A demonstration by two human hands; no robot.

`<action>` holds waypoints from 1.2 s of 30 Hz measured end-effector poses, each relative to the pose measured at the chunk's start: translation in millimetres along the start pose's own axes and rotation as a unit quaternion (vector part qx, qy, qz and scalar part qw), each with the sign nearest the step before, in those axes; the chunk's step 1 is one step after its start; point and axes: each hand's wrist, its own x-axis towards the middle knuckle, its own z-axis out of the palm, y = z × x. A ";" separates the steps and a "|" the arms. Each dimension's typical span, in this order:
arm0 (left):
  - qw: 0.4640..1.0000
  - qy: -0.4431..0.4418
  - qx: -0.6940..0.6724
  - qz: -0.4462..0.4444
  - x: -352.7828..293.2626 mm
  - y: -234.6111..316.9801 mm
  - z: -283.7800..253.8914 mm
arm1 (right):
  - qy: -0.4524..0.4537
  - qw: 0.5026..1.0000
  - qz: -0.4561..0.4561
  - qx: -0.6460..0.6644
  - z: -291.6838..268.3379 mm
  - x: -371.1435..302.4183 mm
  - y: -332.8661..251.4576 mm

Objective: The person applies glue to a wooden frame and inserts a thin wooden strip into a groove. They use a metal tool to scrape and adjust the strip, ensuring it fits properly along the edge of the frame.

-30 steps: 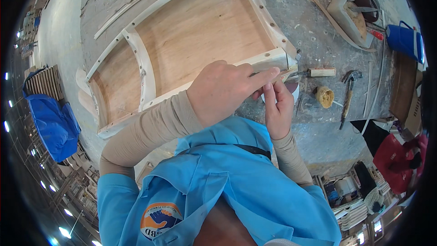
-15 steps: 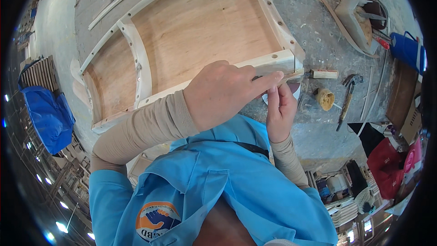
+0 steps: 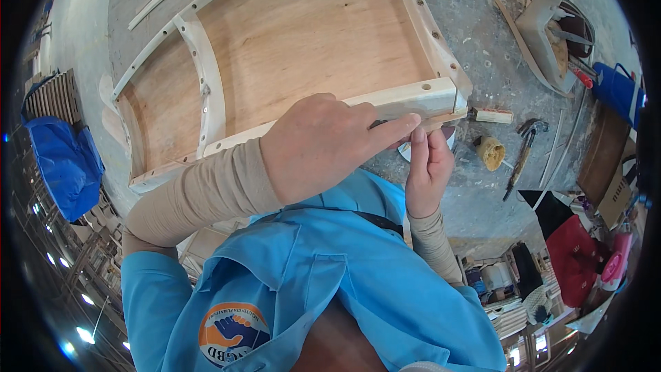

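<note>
A curved pale wooden frame (image 3: pixel 215 83) with a plywood panel (image 3: pixel 310 34) and several holes along its rails lies before me. My left hand (image 3: pixel 320 141) reaches across its near rail, fingers closed, forefinger pointing at the right corner. A dark bit shows at its knuckles; what it grips is mostly hidden. Below that corner my right hand (image 3: pixel 430 169) has thumb and finger pinched together at the end of a thin wood strip (image 3: pixel 446 119). The strip runs from my fingertips to the frame's corner, beside the left forefinger. A white round thing (image 3: pixel 405 152) is partly hidden behind my fingers.
On the grey worktop to the right lie a small wood block (image 3: pixel 493 116), a tub of yellowish paste (image 3: pixel 491 153) and a hammer (image 3: pixel 527 151). Farther off stands a cut-open plastic container (image 3: pixel 544 41) holding tools. Blue bags (image 3: pixel 63 165) hang at the left.
The frame and worktop appear slightly shifted in view. Both hands stay at the frame's corner, their fingers nearly in the same pose, with the left forefinger a little farther left.
</note>
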 end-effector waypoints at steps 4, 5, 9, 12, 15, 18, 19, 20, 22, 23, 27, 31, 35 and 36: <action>1.000 0.015 0.010 0.006 -10.1 -2.6 2.6 | -0.005 1.000 -0.003 -0.004 -2.1 -1.0 5.3; 1.000 0.021 0.007 0.007 -11.4 -2.7 3.6 | -0.008 1.000 -0.005 -0.011 -2.9 -1.2 5.5; 1.000 0.029 0.006 0.010 -14.0 -3.8 6.6 | -0.009 1.000 -0.009 -0.019 -3.2 -1.5 5.8; 1.000 0.027 0.007 0.008 -17.9 -4.1 5.3 | -0.006 1.000 -0.013 -0.023 -4.0 -1.0 6.0; 0.999 0.032 0.012 0.010 -22.4 -4.9 6.4 | 0.002 1.000 -0.014 -0.014 -1.3 -2.0 5.6; 0.999 0.051 -0.004 0.008 -22.2 -4.7 7.7 | -0.006 1.000 -0.007 -0.018 -3.8 -2.0 6.4; 0.999 0.051 -0.003 0.011 -21.5 -5.3 7.4 | -0.012 1.000 -0.003 -0.023 -5.2 -1.9 7.2; 0.999 0.050 -0.002 0.015 -20.8 -6.5 6.6 | -0.008 1.000 0.001 -0.015 -5.3 -2.2 7.1; 0.999 0.048 -0.012 0.015 -19.1 -7.5 0.6 | 0.002 1.000 0.011 0.000 -4.4 -2.8 5.5; 0.999 0.047 -0.023 0.010 -17.0 -7.3 -8.4 | 0.004 1.000 0.018 0.000 -4.0 -3.0 4.3; 0.999 0.048 -0.006 -0.001 -11.3 -8.3 -19.3 | 0.002 0.999 0.037 -0.011 -7.5 -4.3 3.2; 0.996 0.081 -0.033 0.022 5.8 -7.1 -1.1 | 0.004 0.999 0.048 -0.014 -8.0 -3.8 1.0; 0.994 0.095 -0.039 0.031 16.7 -5.2 10.0 | 0.004 0.998 0.055 -0.020 -8.3 -3.9 -1.0; 0.994 0.098 -0.037 0.034 18.5 -4.4 11.7 | 0.004 0.998 0.057 -0.018 -8.9 -3.8 -0.9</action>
